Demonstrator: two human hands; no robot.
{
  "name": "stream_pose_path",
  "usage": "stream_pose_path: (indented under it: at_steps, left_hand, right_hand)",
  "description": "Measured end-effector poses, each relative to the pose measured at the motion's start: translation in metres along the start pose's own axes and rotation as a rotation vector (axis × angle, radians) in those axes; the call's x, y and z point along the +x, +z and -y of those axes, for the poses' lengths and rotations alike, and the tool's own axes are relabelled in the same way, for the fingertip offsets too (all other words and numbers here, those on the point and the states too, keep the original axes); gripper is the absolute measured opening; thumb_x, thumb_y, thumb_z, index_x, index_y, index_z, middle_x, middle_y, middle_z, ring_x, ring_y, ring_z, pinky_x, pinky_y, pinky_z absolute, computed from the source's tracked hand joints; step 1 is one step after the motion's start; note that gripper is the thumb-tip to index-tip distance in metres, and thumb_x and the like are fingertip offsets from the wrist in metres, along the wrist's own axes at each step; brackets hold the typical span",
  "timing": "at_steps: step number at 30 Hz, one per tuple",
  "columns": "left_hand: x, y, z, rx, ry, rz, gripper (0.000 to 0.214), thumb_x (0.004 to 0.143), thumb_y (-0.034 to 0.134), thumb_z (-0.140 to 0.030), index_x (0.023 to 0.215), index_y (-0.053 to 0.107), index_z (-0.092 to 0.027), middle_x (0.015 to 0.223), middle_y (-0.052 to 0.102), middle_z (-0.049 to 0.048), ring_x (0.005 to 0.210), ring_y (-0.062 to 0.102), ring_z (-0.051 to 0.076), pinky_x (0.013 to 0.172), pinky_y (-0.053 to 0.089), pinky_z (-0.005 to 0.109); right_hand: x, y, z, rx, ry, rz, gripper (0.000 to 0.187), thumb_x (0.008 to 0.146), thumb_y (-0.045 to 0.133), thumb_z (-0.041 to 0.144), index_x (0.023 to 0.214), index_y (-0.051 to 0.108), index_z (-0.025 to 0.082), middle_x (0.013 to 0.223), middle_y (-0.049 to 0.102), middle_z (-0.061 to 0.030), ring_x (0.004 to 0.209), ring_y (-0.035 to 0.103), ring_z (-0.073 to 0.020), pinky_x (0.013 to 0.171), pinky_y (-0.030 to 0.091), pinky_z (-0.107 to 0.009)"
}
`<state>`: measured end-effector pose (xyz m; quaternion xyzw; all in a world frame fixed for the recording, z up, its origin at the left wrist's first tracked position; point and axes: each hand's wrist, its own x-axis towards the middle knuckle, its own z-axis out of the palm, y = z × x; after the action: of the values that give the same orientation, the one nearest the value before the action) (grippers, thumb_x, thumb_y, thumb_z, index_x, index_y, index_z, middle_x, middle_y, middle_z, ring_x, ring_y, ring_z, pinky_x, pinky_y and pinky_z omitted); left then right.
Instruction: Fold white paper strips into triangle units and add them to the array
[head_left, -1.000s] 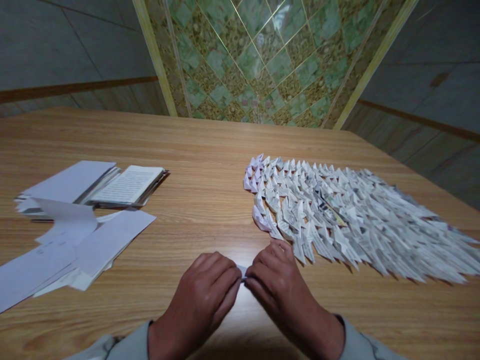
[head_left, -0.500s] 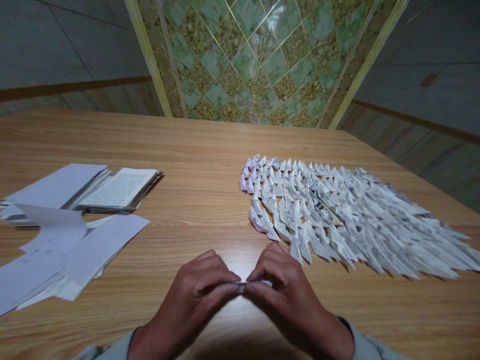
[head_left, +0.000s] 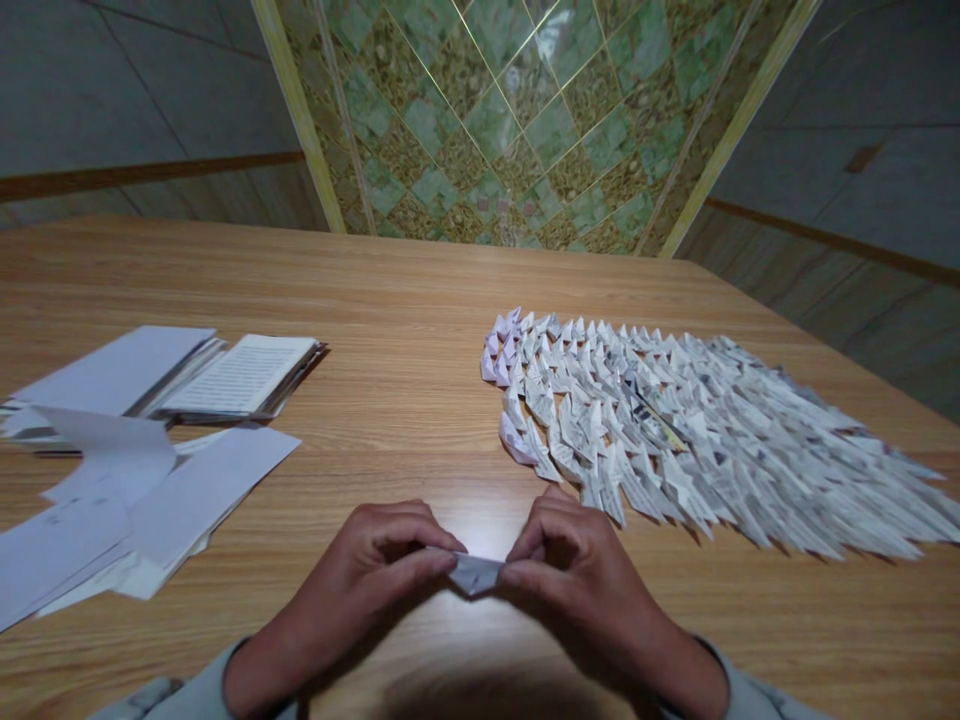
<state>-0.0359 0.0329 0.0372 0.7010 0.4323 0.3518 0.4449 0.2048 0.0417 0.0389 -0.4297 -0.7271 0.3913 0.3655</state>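
Note:
Between my two hands is a small folded piece of paper (head_left: 475,576), pale grey, with its lower edge coming to a point. My left hand (head_left: 390,562) pinches its left end between thumb and fingers. At the right end, my right hand (head_left: 571,562) grips it the same way. Both hands are just above the near part of the wooden table (head_left: 405,400). Beyond my right hand, rows of folded paper boats (head_left: 645,420) stand close together, mostly of printed paper, with a few pale violet ones at the left end.
Loose white sheets (head_left: 202,490) lie overlapping on the left of the table. Behind them are a stack of paper (head_left: 120,370) and a pile topped by a printed page (head_left: 244,375). A green and gold tiled wall panel (head_left: 510,130) rises past the far edge.
My hands have moved a little apart, and more of the folded paper shows between them. Its pointed lower edge is now visible. The boats and sheets stay in place.

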Motion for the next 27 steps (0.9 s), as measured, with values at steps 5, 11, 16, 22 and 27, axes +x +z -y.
stream_pose_path:
  at_steps: [5, 11, 16, 22, 27]
  left_hand:
    - [-0.001, -0.009, 0.003, 0.049, -0.003, -0.097, 0.019, 0.093, 0.064, -0.022, 0.082, 0.080, -0.023, 0.072, 0.073, 0.0000, 0.066, 0.067, 0.014, 0.062, 0.047, 0.021]
    - [-0.003, 0.007, -0.004, 0.096, 0.083, 0.008, 0.019, 0.093, 0.065, -0.023, 0.082, 0.080, -0.022, 0.071, 0.073, 0.0015, 0.067, 0.068, 0.014, 0.063, 0.047, 0.021]
    - [-0.006, 0.020, -0.005, 0.145, 0.070, -0.158, 0.021, 0.096, 0.059, -0.025, 0.087, 0.078, -0.023, 0.073, 0.073, 0.0011, 0.068, 0.069, 0.015, 0.063, 0.048, 0.022]
    - [-0.017, 0.035, 0.003, 0.240, 0.131, -0.206, 0.015, 0.099, 0.053, -0.019, 0.095, 0.067, -0.023, 0.086, 0.071, 0.0015, 0.078, 0.068, 0.015, 0.073, 0.050, 0.022]
    - [-0.015, 0.047, 0.004, 0.075, 0.118, -0.041, 0.018, 0.100, 0.052, -0.018, 0.104, 0.068, -0.025, 0.108, 0.069, 0.0055, 0.102, 0.065, 0.019, 0.090, 0.049, 0.026]
  right_hand:
    - [0.003, -0.014, -0.003, 0.008, 0.091, -0.060, 0.018, 0.077, 0.075, 0.013, 0.062, 0.066, 0.018, 0.064, 0.063, 0.0012, 0.067, 0.057, -0.0160, 0.065, 0.040, -0.028]
    - [-0.005, -0.001, 0.007, 0.034, 0.065, 0.154, 0.008, 0.084, 0.068, 0.024, 0.091, 0.069, 0.019, 0.077, 0.064, 0.0004, 0.070, 0.056, -0.0151, 0.062, 0.039, -0.025]
    - [-0.010, 0.017, 0.008, 0.012, 0.138, 0.177, 0.010, 0.082, 0.062, 0.015, 0.073, 0.059, 0.019, 0.060, 0.049, 0.0061, 0.056, 0.044, -0.0110, 0.053, 0.029, -0.023]
    - [-0.009, 0.022, -0.003, 0.105, 0.223, -0.033, 0.012, 0.090, 0.055, 0.030, 0.082, 0.053, 0.021, 0.064, 0.052, 0.0045, 0.057, 0.047, -0.0129, 0.052, 0.033, -0.024]
    - [-0.013, 0.029, -0.007, -0.021, 0.137, -0.056, 0.013, 0.091, 0.055, 0.028, 0.081, 0.050, 0.022, 0.066, 0.052, 0.0036, 0.060, 0.050, -0.0140, 0.055, 0.035, -0.025]
